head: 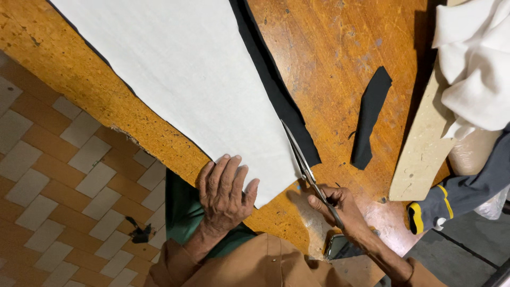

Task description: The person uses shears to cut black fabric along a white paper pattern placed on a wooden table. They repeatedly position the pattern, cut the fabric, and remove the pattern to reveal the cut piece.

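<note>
Right hand (pixel 340 207) grips scissors (pixel 305 165) cutting black fabric (pixel 276 85); left hand (pixel 226 191) lies flat, unclenched, pressing white cloth (pixel 186 69) on the worktop (pixel 329 48).

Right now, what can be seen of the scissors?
The scissors are long, slim and of bright metal, lying slanted with the tips pointing away from the person. The right hand grips the handles, which it mostly hides. The blades run along the edge of the white cloth, where it meets the black cloth beneath, over the wooden table.
</note>
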{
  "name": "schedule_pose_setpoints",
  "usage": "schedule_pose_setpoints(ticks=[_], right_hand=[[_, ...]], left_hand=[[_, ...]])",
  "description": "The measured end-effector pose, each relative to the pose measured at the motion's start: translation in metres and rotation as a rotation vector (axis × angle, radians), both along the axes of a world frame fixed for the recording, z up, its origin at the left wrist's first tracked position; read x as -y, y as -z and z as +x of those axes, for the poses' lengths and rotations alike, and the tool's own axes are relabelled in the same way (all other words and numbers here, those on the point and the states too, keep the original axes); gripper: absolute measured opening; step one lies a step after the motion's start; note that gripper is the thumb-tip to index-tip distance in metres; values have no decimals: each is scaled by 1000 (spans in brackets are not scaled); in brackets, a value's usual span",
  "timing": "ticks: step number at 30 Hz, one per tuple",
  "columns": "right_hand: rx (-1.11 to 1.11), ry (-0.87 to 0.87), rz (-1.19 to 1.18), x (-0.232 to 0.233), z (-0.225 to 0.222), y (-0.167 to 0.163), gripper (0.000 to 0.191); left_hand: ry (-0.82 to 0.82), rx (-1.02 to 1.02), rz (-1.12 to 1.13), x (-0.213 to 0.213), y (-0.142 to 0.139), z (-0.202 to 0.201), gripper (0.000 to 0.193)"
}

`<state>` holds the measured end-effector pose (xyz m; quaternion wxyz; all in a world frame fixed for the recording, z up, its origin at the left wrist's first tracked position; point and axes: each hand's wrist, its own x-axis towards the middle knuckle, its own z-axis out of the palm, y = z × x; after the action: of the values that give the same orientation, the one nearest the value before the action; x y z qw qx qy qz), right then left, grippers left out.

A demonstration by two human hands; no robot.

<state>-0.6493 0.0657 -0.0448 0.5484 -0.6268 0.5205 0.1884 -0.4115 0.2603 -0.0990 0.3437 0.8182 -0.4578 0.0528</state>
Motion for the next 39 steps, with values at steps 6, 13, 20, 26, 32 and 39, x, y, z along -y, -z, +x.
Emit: schedule_pose_setpoints(ticks=[6,13,20,26,32,39], right_hand=[[-80,13,-7,4,15,3,50],[-11,50,-7,2,43,-2,54],[-1,44,22,11,52,1,49],[-37,72,0,9,78,-3,55],[11,100,35,13,87,-9,56],[-30,153,-28,9,108,-3,52]], left_hand=[[-1,12,-10,1,2,1,33],[12,-32,-4,-1,2,4,34],[29,-38,5,-1,3,6,36],[34,-62,36,-1,1,5,38],[35,-67,56,-1,3,5,40],[56,-101,88,-2,1,4,43]])
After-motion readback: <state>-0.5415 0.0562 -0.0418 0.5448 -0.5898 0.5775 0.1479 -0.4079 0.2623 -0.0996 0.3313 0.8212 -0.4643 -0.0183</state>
